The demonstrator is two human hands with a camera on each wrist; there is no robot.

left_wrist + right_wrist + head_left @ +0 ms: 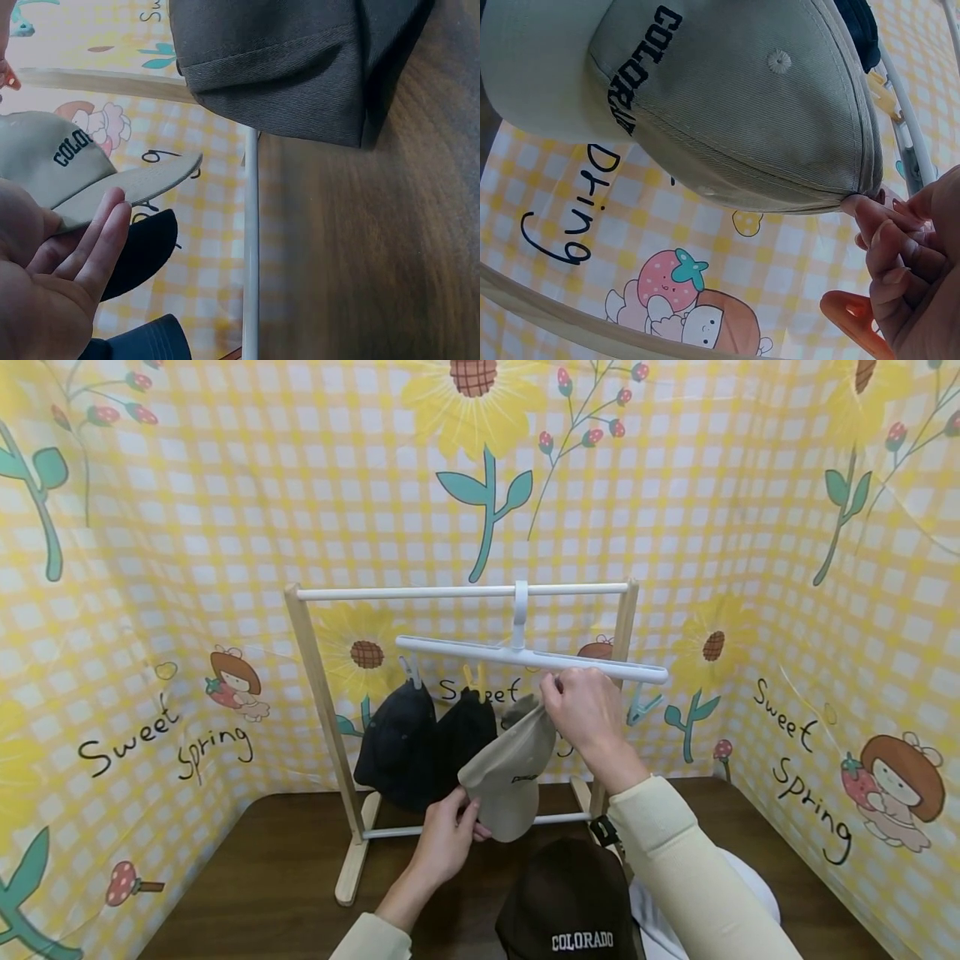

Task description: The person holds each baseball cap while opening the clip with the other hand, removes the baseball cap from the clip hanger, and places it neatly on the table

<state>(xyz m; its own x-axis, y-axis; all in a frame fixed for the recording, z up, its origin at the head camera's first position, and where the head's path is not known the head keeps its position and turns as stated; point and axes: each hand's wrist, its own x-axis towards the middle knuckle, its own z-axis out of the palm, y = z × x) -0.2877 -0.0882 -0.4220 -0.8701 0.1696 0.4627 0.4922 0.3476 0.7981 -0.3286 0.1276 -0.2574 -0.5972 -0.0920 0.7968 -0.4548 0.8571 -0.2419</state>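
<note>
- Beige cap [506, 777], live now, held just below the hanger's [525, 657] middle, brim hanging low, back edge up near the bar.
- Right hand [588, 710], right under the hanger's right half: fingertips and thumb pinch the cap's back edge. Touching the bar? Can't tell.
- Left hand [447, 835], lower down from the hanger: thumb and fingers nip the cap's side, close by the brim.
- Look at that cloth! Light, I'd say, with a soft crown that should dent under a squeeze; matt weave, so little slip, and hardly fragile.
- Brim's probably the stiff part, a fair handle for steadying and turning. That seamed back edge looks the best spot for a fine pinch.
- Under the hanger's left half, 2 dark caps [401, 747] hang, 1 at a pale clip [411, 672], 1 at a yellow clip [475, 681].
- Below the hanger's right end, a blue clip [643, 706]; lower and nearer the camera, a brown cap [566, 893].
</note>
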